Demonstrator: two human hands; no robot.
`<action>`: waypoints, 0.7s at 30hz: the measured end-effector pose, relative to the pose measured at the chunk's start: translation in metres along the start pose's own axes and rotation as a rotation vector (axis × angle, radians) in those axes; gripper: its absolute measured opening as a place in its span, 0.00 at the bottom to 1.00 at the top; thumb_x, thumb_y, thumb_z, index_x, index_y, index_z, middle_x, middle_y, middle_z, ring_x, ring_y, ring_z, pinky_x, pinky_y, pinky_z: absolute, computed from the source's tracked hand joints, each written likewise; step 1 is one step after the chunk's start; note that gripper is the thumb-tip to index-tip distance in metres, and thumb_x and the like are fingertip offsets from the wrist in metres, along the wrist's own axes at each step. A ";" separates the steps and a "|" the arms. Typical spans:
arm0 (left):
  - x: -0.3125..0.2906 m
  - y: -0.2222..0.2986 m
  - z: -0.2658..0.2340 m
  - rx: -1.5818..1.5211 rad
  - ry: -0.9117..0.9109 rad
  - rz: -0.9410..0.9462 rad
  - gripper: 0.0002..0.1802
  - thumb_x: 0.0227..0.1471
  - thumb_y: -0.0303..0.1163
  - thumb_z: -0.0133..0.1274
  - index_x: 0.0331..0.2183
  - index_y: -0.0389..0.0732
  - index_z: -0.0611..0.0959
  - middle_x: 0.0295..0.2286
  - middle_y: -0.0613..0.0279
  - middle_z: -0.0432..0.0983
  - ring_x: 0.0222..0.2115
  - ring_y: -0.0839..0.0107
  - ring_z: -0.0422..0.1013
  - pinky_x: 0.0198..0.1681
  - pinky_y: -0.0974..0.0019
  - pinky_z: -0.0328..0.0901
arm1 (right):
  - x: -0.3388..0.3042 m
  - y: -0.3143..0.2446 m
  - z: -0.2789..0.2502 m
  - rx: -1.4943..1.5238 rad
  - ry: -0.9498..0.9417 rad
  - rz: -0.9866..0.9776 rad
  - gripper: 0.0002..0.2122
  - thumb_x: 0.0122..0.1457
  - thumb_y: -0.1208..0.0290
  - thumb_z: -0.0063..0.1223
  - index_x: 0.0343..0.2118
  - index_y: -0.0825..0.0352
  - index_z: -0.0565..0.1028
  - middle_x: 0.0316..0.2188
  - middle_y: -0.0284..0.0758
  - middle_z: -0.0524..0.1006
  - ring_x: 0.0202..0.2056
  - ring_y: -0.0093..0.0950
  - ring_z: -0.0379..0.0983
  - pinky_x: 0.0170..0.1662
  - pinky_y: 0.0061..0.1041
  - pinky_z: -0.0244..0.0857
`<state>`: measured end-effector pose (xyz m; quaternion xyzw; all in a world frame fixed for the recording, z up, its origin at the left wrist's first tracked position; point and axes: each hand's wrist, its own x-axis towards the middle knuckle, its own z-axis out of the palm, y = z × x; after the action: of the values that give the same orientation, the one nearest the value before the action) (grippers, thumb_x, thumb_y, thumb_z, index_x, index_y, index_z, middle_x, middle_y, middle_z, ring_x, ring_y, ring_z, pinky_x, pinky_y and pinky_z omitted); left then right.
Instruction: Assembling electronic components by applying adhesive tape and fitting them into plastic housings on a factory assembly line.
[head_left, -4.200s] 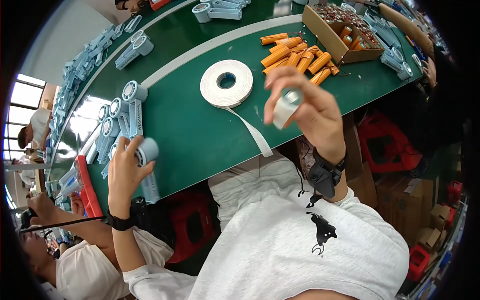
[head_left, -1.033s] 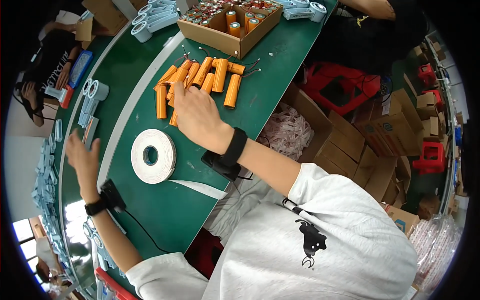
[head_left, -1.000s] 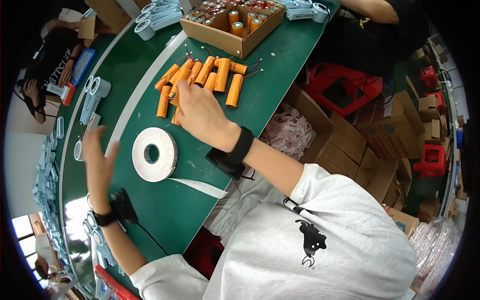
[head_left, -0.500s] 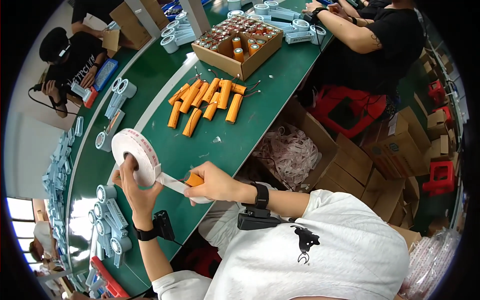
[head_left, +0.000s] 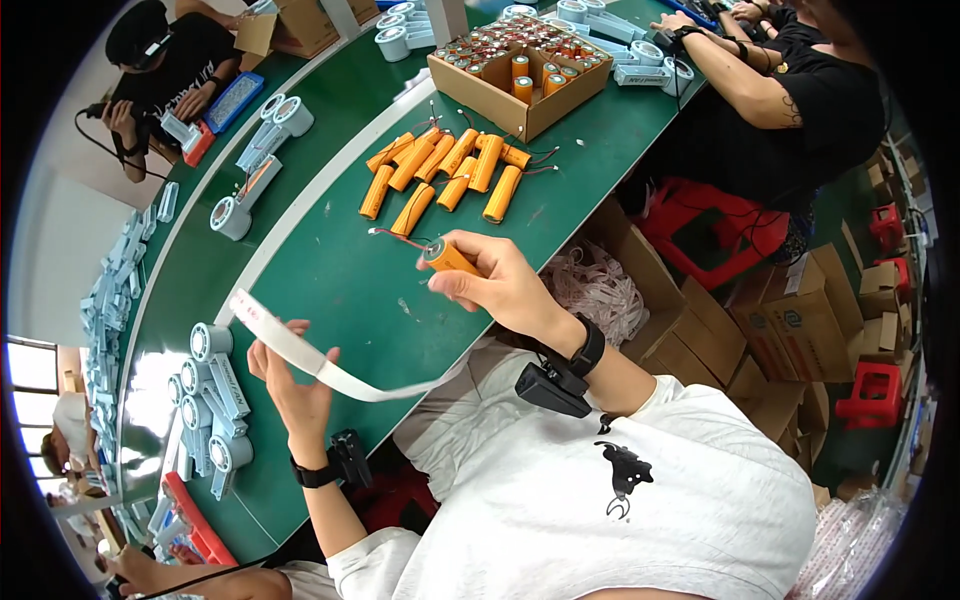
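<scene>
My left hand grips a roll of white tape, now turned nearly edge-on, with its fingers partly hidden behind it. From the roll a loose white strip trails rightward in a sagging curve past the table edge. Over the front of the green table, my right hand is closed round an orange cylindrical battery. Thin wires run from the battery's end to a small white connector. Farther back, several similar orange batteries with wires lie in a loose group.
An open cardboard box of batteries stands behind the group. Light-blue handheld fans lie at left. Beside the table, a carton holds crumpled white strips. Co-workers sit across and at right, one near a red stool.
My right hand has moved away from the tape, up and to the right, carrying the battery. The roll has turned from face-on to edge-on, and its strip now hangs loose.
</scene>
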<state>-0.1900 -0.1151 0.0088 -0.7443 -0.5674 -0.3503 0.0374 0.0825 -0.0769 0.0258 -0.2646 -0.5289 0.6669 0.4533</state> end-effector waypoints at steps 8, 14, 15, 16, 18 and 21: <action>-0.018 0.021 0.003 0.139 0.073 0.164 0.29 0.25 0.22 0.60 0.37 0.35 0.71 0.36 0.57 0.70 0.43 0.62 0.63 0.44 0.59 0.48 | 0.008 -0.008 0.051 -0.355 0.091 -0.355 0.11 0.53 0.75 0.51 0.38 0.75 0.69 0.30 0.34 0.69 0.30 0.21 0.66 0.33 0.18 0.62; -0.018 0.026 0.004 0.285 -0.014 0.218 0.30 0.25 0.22 0.60 0.38 0.34 0.70 0.36 0.56 0.70 0.43 0.63 0.63 0.42 0.60 0.47 | 0.022 0.001 0.075 -0.700 0.175 -0.475 0.10 0.52 0.76 0.51 0.35 0.77 0.70 0.30 0.35 0.69 0.31 0.22 0.67 0.34 0.18 0.62; -0.018 0.032 0.005 0.269 0.001 0.163 0.30 0.25 0.23 0.60 0.38 0.34 0.70 0.36 0.56 0.70 0.43 0.63 0.63 0.42 0.60 0.47 | 0.025 0.001 0.074 -0.609 0.184 -0.432 0.10 0.52 0.76 0.51 0.35 0.76 0.70 0.30 0.35 0.70 0.31 0.22 0.67 0.34 0.18 0.62; -0.019 0.039 0.004 0.259 0.017 0.109 0.31 0.24 0.23 0.60 0.38 0.34 0.70 0.36 0.57 0.70 0.43 0.64 0.63 0.42 0.60 0.47 | 0.029 0.000 0.074 -0.515 0.190 -0.393 0.09 0.53 0.76 0.50 0.35 0.76 0.70 0.30 0.35 0.70 0.31 0.22 0.68 0.34 0.18 0.62; -0.019 0.049 0.004 0.247 0.033 0.056 0.31 0.24 0.24 0.61 0.38 0.34 0.70 0.35 0.57 0.70 0.42 0.64 0.63 0.41 0.60 0.47 | 0.037 -0.001 0.070 -0.421 0.198 -0.354 0.09 0.53 0.76 0.50 0.35 0.76 0.70 0.30 0.34 0.70 0.32 0.22 0.68 0.35 0.19 0.62; -0.019 0.055 0.005 0.261 0.063 -0.150 0.33 0.24 0.27 0.63 0.39 0.34 0.70 0.34 0.57 0.70 0.41 0.65 0.63 0.41 0.61 0.47 | 0.052 -0.001 0.061 0.226 0.300 -0.132 0.07 0.55 0.76 0.48 0.34 0.74 0.69 0.29 0.33 0.70 0.31 0.21 0.67 0.35 0.18 0.61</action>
<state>-0.1419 -0.1480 0.0126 -0.6772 -0.6608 -0.2984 0.1254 0.0084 -0.0590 0.0517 -0.2731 -0.3935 0.6441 0.5965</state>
